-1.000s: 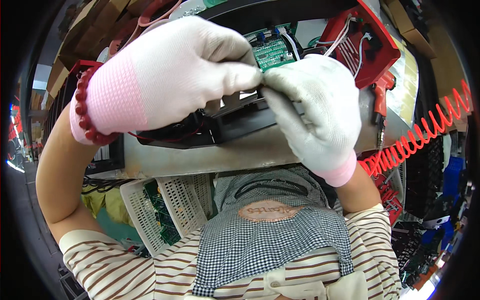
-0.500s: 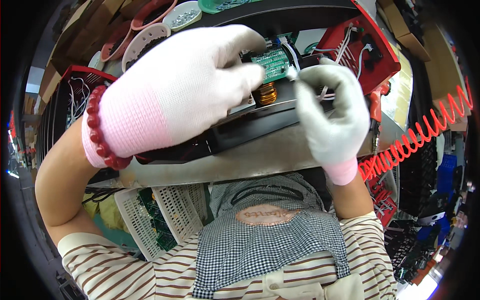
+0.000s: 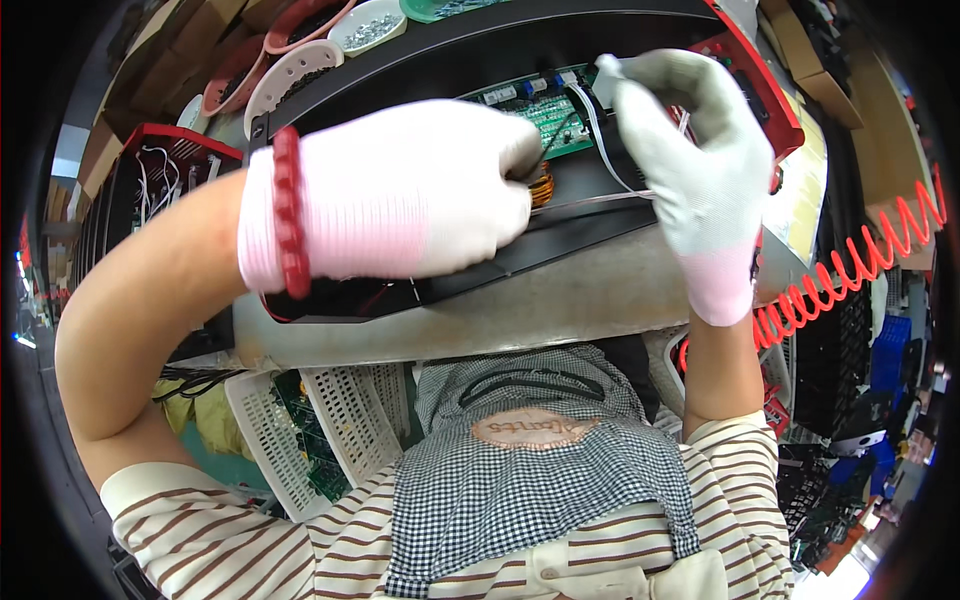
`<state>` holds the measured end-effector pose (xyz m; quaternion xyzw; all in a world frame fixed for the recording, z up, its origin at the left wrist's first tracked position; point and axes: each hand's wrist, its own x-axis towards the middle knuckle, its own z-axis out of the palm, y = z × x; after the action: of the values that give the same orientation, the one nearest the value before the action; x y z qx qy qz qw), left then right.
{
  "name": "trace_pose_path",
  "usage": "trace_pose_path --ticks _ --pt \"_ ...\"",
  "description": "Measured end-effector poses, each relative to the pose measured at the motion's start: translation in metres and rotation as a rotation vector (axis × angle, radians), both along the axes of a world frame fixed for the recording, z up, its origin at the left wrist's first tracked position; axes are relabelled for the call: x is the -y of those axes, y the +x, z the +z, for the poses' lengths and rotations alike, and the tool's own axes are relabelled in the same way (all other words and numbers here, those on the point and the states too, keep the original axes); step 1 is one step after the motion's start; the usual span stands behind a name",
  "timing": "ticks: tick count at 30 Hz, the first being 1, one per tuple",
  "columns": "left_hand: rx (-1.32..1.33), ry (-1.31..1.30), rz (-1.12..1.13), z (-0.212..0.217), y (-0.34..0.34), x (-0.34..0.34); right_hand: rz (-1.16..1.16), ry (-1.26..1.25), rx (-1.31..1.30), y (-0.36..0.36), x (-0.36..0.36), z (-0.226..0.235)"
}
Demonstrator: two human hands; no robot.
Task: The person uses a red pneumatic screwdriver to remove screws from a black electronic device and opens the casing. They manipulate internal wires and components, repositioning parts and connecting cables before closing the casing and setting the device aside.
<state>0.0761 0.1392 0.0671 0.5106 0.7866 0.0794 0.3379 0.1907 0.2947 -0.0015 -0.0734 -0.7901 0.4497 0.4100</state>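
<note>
A long black casing point(image 3: 450, 70) lies across a metal bench point(image 3: 500, 310) in front of the person, open at the top, with a red end panel point(image 3: 778, 105) on the right. Inside, toward the back, sits a green circuit board point(image 3: 568, 138) with pale, crowded parts and blue-and-white connectors along its far edge. A white cable point(image 3: 600, 140) runs from the board toward the front, and a copper-coloured coil point(image 3: 541, 190) shows just beside the left fingers.

Both hands wear white gloves with pink cuffs. The left hand point(image 3: 465, 180) reaches over the casing, its fingers curled tightly inward; whether they hold anything cannot be told. The right hand point(image 3: 700, 140) is raised over the right part, thumb and forefinger arched to a narrow tip with a small pale spot point(image 3: 606, 66) — glove or held piece, it is too blurred to say.

The left hand covers the casing's left interior and part of the coil; the right hides some of the red panel. Bowls point(image 3: 368, 30) of small parts are cut off at the top.

A bare strip of bench runs along the casing's front — bounded by the bench's near edge, just beyond the person's apron point(image 3: 560, 470).
</note>
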Motion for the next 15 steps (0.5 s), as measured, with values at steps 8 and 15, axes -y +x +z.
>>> trace_pose_path --ticks 8,15 --pt "-0.327 0.18 -0.226 0.015 0.017 0.026 -0.203 0.563 0.123 -0.033 0.021 -0.021" --pt "-0.299 0.593 0.201 0.043 -0.003 0.013 -0.344 0.691 0.01 -0.037 0.031 -0.04"
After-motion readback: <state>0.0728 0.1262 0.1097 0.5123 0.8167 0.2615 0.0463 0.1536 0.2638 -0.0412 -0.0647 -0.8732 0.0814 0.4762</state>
